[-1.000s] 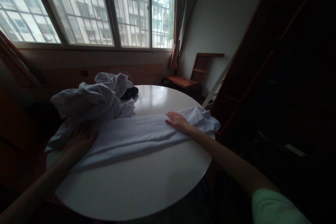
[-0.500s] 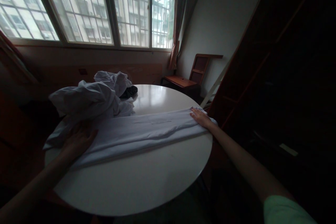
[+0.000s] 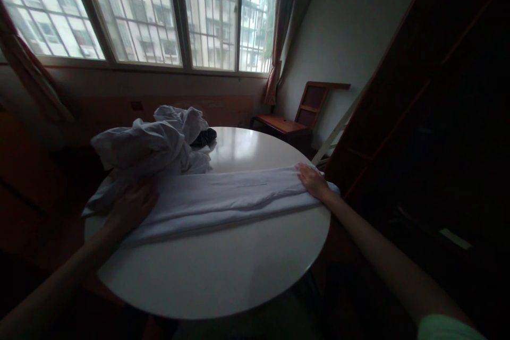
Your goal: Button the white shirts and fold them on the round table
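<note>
I am pressing the left hand [image 3: 133,203] and right hand [image 3: 314,180], fingers apparently flat and apart, on opposite ends of the white garment [image 3: 223,199] lying across the counter [image 3: 215,271], keeping it taut.

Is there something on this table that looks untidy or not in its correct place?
Yes. A crumpled pile of white clothes sits bunched at the table's far left edge, unlike the flat folded white garment under both hands. Nothing looks spilled or damaged.
</note>
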`<act>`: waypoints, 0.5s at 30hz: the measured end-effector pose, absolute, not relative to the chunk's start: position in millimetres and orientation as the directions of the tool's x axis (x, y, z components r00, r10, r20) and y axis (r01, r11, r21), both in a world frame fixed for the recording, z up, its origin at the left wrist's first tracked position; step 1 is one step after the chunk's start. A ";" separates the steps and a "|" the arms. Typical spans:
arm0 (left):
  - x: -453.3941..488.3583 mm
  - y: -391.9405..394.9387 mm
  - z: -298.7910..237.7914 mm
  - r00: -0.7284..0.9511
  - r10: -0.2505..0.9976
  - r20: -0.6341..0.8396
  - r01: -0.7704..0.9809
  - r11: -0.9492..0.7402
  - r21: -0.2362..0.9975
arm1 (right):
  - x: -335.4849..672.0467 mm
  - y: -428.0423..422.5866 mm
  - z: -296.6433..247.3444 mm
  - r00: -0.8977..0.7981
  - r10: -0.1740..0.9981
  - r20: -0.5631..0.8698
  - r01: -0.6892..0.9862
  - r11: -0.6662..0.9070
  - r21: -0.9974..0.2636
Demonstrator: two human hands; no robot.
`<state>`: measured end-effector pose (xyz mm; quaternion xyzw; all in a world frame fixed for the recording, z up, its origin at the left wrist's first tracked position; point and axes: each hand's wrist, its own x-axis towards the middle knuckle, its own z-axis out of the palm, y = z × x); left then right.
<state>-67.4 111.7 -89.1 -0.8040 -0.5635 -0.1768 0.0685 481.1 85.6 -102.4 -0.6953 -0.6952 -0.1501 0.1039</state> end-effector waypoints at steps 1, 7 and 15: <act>-64.9 107.6 -87.5 0.345 0.876 0.337 0.902 -0.409 0.141 | 480.7 85.2 -101.7 -0.032 0.939 0.343 0.998 0.014 0.055; -46.0 65.4 -85.7 0.683 0.704 0.193 0.675 -0.710 0.202 | 483.7 89.1 -102.9 -0.064 0.957 0.282 0.996 0.079 -0.043; -73.7 55.8 -89.8 0.432 0.868 0.245 0.872 -0.471 0.131 | 483.5 88.6 -102.1 -0.051 0.953 0.299 0.997 0.067 -0.044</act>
